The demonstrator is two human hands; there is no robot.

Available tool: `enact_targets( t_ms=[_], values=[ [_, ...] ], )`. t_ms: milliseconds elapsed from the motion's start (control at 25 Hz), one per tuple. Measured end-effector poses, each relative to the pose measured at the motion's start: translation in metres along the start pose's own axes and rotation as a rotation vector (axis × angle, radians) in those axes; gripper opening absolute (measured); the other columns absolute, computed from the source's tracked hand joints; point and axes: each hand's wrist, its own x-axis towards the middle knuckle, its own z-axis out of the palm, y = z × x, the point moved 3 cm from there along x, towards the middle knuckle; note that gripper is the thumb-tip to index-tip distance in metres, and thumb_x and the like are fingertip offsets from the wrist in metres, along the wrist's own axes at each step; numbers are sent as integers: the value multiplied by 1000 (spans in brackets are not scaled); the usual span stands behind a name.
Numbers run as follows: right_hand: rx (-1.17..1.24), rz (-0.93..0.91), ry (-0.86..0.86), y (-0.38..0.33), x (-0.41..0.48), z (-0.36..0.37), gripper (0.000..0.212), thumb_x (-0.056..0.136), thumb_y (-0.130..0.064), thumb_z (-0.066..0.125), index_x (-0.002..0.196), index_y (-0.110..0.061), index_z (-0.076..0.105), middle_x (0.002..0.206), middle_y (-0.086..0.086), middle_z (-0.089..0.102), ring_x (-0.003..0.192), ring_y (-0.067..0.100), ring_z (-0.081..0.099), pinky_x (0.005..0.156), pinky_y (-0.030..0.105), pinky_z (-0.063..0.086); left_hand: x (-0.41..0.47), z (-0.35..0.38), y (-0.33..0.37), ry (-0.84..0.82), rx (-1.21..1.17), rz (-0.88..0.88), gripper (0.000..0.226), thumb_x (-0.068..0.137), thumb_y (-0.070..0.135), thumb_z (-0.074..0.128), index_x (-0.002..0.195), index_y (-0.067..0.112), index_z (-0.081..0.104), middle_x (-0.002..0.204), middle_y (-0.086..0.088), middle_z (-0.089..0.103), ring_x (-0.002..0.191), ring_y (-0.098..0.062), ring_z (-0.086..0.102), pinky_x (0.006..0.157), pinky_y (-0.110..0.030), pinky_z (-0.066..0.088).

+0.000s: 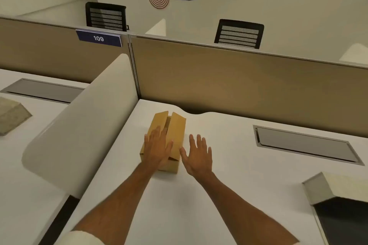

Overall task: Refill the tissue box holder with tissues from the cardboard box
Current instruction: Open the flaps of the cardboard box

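- Two hands, both mine, both empty, at the one cardboard box; every place below is given from that box.
- Cardboard box: lies on the white desk, long axis running away from me, top flaps split along the middle with a dark gap between them. Contents not visible; I judge the tissues are inside.
- Left hand: fingers spread flat, palm resting on the box's left flap at its near end. It grips nothing.
- Right hand: fingers spread, just beside the box's right wall, thumb close to the near right corner. Whether it touches the cardboard, I cannot tell.
- Tissue box holder: not identified with any certainty. A grey open-topped item sits well to the right of the box and nearer me; it may be it.
- Risk one: my flat palm pins the left flap down, so lifting the right flap alone could drag the light box along the smooth desk.
- Risk two: pressing harder could buckle the flap inward and crush whatever lies under it.
- Risk three: pulling the flaps unevenly could tear the cardboard at the fold.
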Motion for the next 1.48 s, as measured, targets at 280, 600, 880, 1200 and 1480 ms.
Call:
enact_targets(
  t_ms=[280, 600, 880, 1200, 1480],
  values=[
    [91, 2, -60, -41, 39, 26, 73, 90, -66, 22, 150, -26, 9, 162, 3, 5, 148, 29, 6, 118, 50, 14, 40, 4, -43, -60, -279, -83, 67, 95, 52, 41, 149, 17, 20, 157, -8, 26, 142, -31, 31, 117, -47, 26],
    [243, 7, -65, -56, 53, 36, 62, 92, -56, 34, 147, -32, 17, 161, -1, 11, 144, 26, 23, 110, 47, 33, 53, 8, -53, -98, -491, -133, 61, 93, 39, 54, 145, 17, 29, 146, -9, 43, 128, -30, 49, 108, -43, 40],
    [481, -19, 243, -13, 52, -7, 32, 89, -35, 51, 118, -27, 63, 131, -3, 60, 121, 17, 54, 99, 34, 42, 59, -39, -104, -59, -611, -41, 38, 100, 22, 44, 137, 13, 46, 134, -16, 59, 116, -31, 60, 90, -38, 50],
    [236, 102, 39, 57, 55, 7, 39, 91, -39, 56, 124, -19, 59, 142, 2, 50, 129, 22, 46, 105, 39, 40, 56, -25, -138, 166, 67, -145, 34, 96, 18, 52, 130, 14, 55, 126, -12, 56, 114, -28, 52, 95, -39, 44],
    [92, -47, 141, 37, 70, 5, 38, 96, -30, 46, 129, -14, 55, 144, 2, 48, 129, 19, 47, 104, 34, 41, 62, -15, -104, 253, 118, -114, 27, 96, 20, 44, 111, 7, 62, 105, -10, 66, 90, -22, 61, 78, -32, 47]
  ],
)
